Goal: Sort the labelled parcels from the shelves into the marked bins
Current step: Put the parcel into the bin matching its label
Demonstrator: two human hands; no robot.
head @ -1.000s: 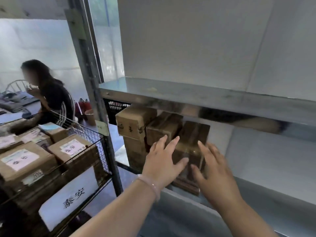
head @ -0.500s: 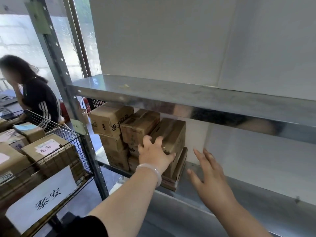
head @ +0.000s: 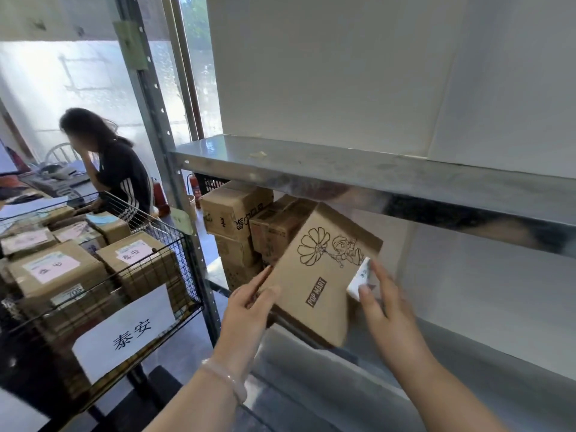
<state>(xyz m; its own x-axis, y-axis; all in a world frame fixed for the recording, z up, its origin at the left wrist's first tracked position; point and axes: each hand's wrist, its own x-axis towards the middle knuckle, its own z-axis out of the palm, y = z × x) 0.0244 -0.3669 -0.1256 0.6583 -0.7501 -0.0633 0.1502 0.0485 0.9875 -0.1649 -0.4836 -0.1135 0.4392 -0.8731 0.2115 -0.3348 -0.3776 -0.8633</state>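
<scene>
Leaning over the lower shelf (head: 467, 347), long axis 1-to-7 o'clock, the parcel (head: 318, 275) is pinched by left hand (head: 249, 307) at its 8 o'clock edge and right hand (head: 383, 304) at 4; marked bin (head: 174, 244) at 9 o'clock, nearer left hand.

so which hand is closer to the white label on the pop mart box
Right. The right hand touches the white label at the right edge of the Pop Mart box; the left hand holds the opposite, left edge, apart from the label.
</scene>
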